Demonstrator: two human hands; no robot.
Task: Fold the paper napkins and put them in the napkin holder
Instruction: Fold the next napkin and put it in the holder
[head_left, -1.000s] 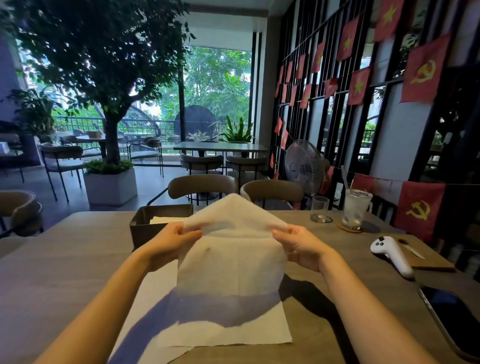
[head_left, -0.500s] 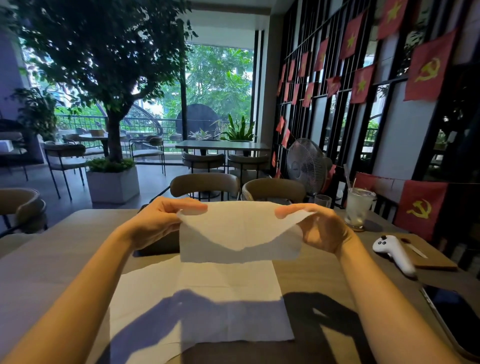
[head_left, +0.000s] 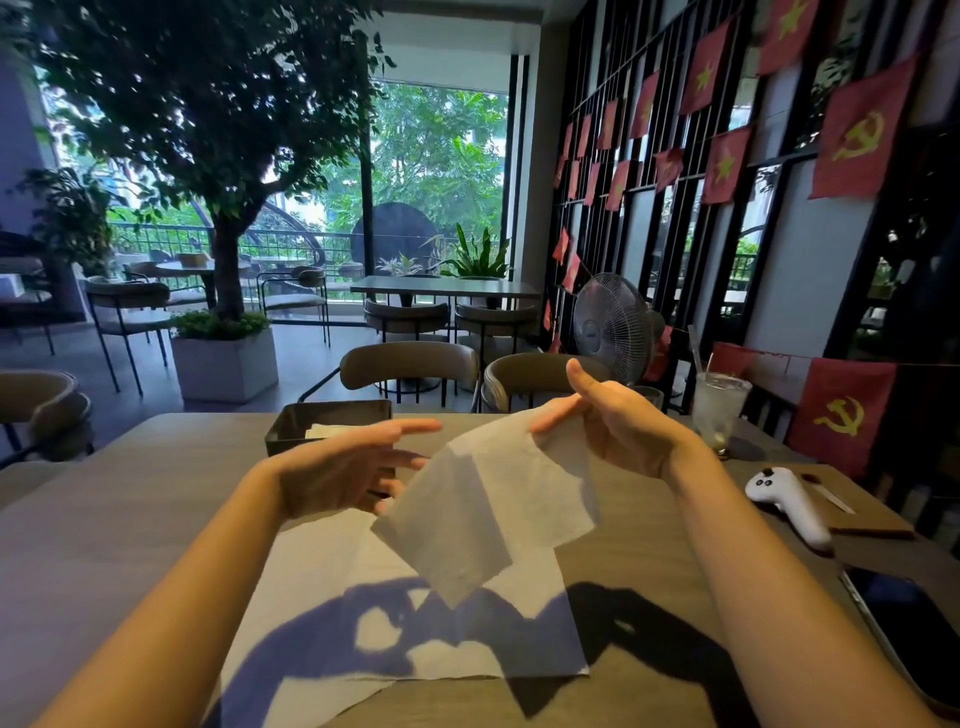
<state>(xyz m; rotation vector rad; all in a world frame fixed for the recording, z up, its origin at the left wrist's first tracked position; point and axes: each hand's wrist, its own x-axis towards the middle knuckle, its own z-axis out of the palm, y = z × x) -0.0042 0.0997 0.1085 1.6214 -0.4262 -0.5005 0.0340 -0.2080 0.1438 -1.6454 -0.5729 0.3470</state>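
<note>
A folded white paper napkin (head_left: 488, 509) hangs in the air above the table, pinched at its top corner by my right hand (head_left: 618, 431). My left hand (head_left: 348, 467) hovers just left of it with fingers spread, holding nothing. Beneath them, unfolded white napkins (head_left: 395, 629) lie flat on the table, partly in the shadow of my arms. The dark brown napkin holder (head_left: 327, 421) stands beyond my left hand, with folded white napkins showing inside it.
To the right are an iced drink in a glass (head_left: 719, 410), a white controller (head_left: 789, 506) beside a wooden board, and a dark phone (head_left: 914, 634) at the table's right edge. Chairs (head_left: 410, 364) and a fan (head_left: 613, 327) stand behind the table.
Both hands held the napkin stretched by its top corners; now my left hand has let go and the napkin hangs folded and tilted from my right hand.
</note>
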